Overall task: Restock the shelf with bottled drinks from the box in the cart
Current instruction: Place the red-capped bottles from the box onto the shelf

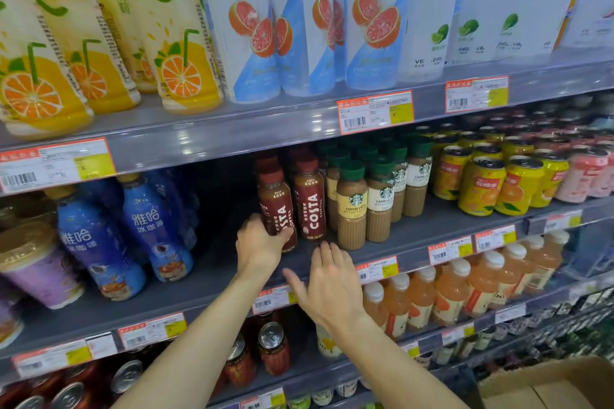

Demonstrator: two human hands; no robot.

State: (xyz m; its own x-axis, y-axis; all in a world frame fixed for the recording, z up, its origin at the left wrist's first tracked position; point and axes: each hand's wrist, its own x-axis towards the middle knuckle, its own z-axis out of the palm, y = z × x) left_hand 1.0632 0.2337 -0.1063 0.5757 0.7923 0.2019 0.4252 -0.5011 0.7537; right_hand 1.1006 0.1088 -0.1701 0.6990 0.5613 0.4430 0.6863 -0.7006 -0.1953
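Stock on the middle shelf (432, 236) is running, left to right, from blue coffee bottles (156, 226) through a dark empty gap (219, 202) to the Costa bottles (309, 199), then green-capped Starbucks bottles (352, 206) and yellow cans (481, 186).

Left hand (259, 246) is gripping the front Costa bottle (277, 209) low on its body, fingers curled round the label, bottle standing upright at the gap's right edge. Right hand (329, 282) is hovering just in front of the shelf lip below the Costa row, fingers spread and holding nothing.

Cardboard box (558, 385) is showing at the lower right corner; its contents are out of view, and the cart is not identifiable.

Judgement: the step in hand is seating this bottle in line. Doing it well is requiring a low, steady grip, the label turning to face forward, and the base settling flat beside its neighbour without knocking it. The free hand is looking well placed to steady the adjoining bottle.
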